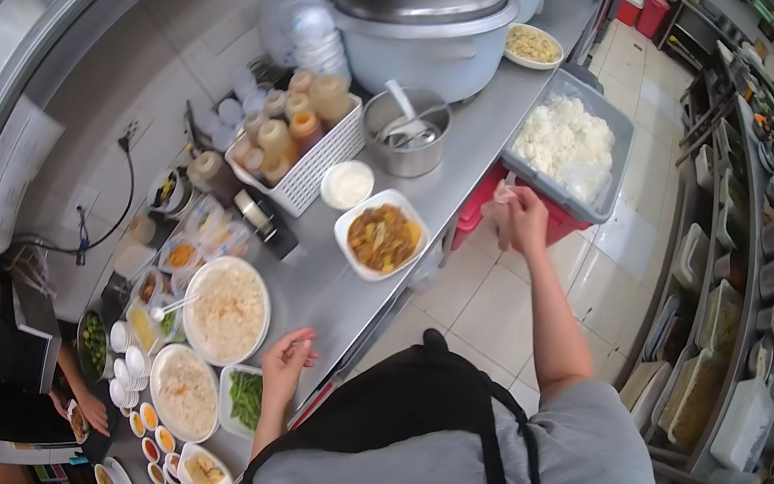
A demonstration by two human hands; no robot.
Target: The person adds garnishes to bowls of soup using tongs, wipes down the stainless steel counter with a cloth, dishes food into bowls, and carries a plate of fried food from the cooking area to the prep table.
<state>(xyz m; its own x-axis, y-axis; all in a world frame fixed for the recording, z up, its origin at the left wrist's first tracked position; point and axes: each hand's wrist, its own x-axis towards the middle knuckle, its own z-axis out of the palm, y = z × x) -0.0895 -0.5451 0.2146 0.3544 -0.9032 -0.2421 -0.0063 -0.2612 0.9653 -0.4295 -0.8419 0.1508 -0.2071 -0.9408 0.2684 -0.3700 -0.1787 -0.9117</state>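
My right hand (525,218) is stretched out beside the grey tub of white rice (566,134), its fingers closed on a limp, pale, see-through piece that looks like a thin plastic glove (497,221). Below the tub stands a red bin (478,211). Near the counter's front edge my left hand (289,360) hovers with loosely bent fingers and nothing in it. Closest to it are a large white bowl of pale food (227,310) and a container of green leaves (243,400). A square white bowl of brown stewed food (381,241) sits on the counter between my hands.
A white basket of sauce bottles (312,174), a metal pot with utensils (403,143) and a large lidded pot (421,30) line the counter (318,292). Another person's hand (92,413) is at the lower left. Loaded shelves (714,284) stand right, across a tiled aisle.
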